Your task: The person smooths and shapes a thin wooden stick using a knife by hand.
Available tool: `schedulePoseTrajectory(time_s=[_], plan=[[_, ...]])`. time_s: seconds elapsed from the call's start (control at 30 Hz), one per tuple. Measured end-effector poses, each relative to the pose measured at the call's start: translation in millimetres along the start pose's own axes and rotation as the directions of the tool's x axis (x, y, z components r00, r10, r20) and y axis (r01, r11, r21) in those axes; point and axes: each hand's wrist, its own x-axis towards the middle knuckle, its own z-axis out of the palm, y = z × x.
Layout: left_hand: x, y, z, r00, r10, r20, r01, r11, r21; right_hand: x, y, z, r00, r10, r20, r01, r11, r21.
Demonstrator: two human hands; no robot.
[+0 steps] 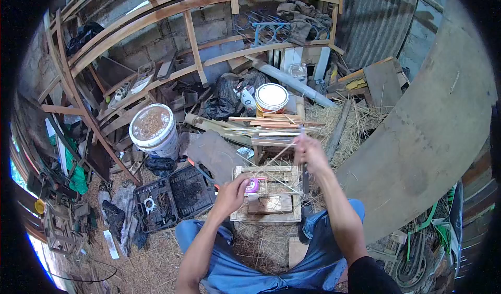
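Observation:
My left hand (230, 196) is closed around a purple tape measure (251, 185), above the left side of a low slatted wooden crate (239, 216). My right hand (312, 156) is raised above the crate's far right corner. Motion blurs it, but its fingers look curled, and a thin wooden strip (281, 153) runs up to them. Several thin strips lie across the crate top, along with a short wooden block (270, 204).
Beyond the crate is a stack of wood strips (282, 122). A white bucket (151, 131) and an open black tool case (172, 196) stand to the left. A large board (412, 153) leans on the right. A curved wooden frame (209, 1) spans the back.

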Motion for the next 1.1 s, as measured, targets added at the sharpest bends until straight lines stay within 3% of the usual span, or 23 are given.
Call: schedulePoseTrajectory(time_s=[0.03, 0.13, 0.2, 0.23, 0.27, 0.33, 0.5, 0.57, 0.63, 0.7, 0.83, 0.87, 0.9, 0.97, 1.0, 1.03, 1.07, 1.1], plan=[[0, -2, -3, 1.000, 0.000, -0.003, 0.000, 1.000, -0.003, 5, -3, -10, 0.994, -0.047, -0.102, 0.059, 0.992, 0.114], [-3, -9, -7, 0.995, -0.096, -0.036, 0.095, 0.995, -0.026, -6, -21, -23, 0.994, -0.093, -0.052, 0.097, 0.990, 0.100], [1, -5, -5, 0.996, -0.078, -0.044, 0.075, 0.995, -0.070, -29, -22, 6, 0.993, -0.035, 0.116, 0.059, 0.977, -0.206], [3, -2, -2, 0.998, -0.056, -0.042, 0.051, 0.993, -0.109, -31, -7, 21, 0.976, 0.056, 0.212, 0.004, 0.962, -0.274], [3, -3, 2, 0.997, -0.055, -0.048, 0.049, 0.992, -0.120, -44, -8, 44, 0.949, 0.182, 0.257, -0.106, 0.953, -0.284], [4, -7, 11, 1.000, 0.019, 0.005, -0.019, 0.996, -0.083, -50, 10, 67, 0.900, 0.091, 0.426, -0.039, 0.991, -0.127], [5, -6, 11, 0.999, 0.034, 0.026, -0.031, 0.996, -0.088, -22, 16, 42, 0.885, 0.110, 0.452, -0.041, 0.986, -0.161], [6, -9, 8, 0.998, 0.016, 0.053, -0.013, 0.998, -0.057, -15, 6, 28, 0.986, 0.051, 0.161, 0.002, 0.951, -0.309], [-2, -18, -4, 0.999, 0.000, 0.041, 0.002, 0.999, -0.048, -10, -18, 6, 0.994, -0.064, -0.090, 0.046, 0.979, -0.198], [-6, -23, -17, 0.999, -0.018, 0.030, 0.017, 0.999, 0.041, 8, -25, -36, 0.980, -0.103, -0.171, 0.103, 0.995, -0.012], [0, -24, -19, 0.994, -0.086, -0.065, 0.087, 0.996, 0.008, -5, -31, -45, 0.979, -0.160, -0.129, 0.154, 0.987, -0.053], [2, -24, -17, 0.996, -0.083, -0.017, 0.085, 0.992, 0.096, -12, -28, -31, 0.978, -0.183, -0.103, 0.166, 0.974, -0.151], [4, -23, -16, 0.997, -0.077, 0.031, 0.070, 0.980, 0.185, -18, -26, -15, 0.975, -0.209, -0.077, 0.184, 0.952, -0.245], [7, -16, -13, 0.998, -0.048, 0.033, 0.040, 0.979, 0.199, -26, -15, 12, 0.924, -0.380, 0.043, 0.345, 0.778, -0.525], [8, -15, -12, 1.000, 0.006, 0.015, -0.009, 0.978, 0.206, -29, -12, 20, 0.922, -0.384, 0.040, 0.348, 0.779, -0.521], [9, -13, -12, 0.998, 0.055, -0.004, -0.053, 0.975, 0.215, -33, -9, 27, 0.875, -0.441, 0.197, 0.456, 0.618, -0.640], [10, -11, -11, 0.996, -0.084, 0.022, 0.077, 0.970, 0.230, -36, -6, 31, 0.814, -0.458, 0.358, 0.555, 0.427, -0.714], [12, -16, -13, 0.996, -0.086, 0.021, 0.079, 0.969, 0.235, -39, -5, 34, 0.813, -0.459, 0.359, 0.556, 0.430, -0.711]])
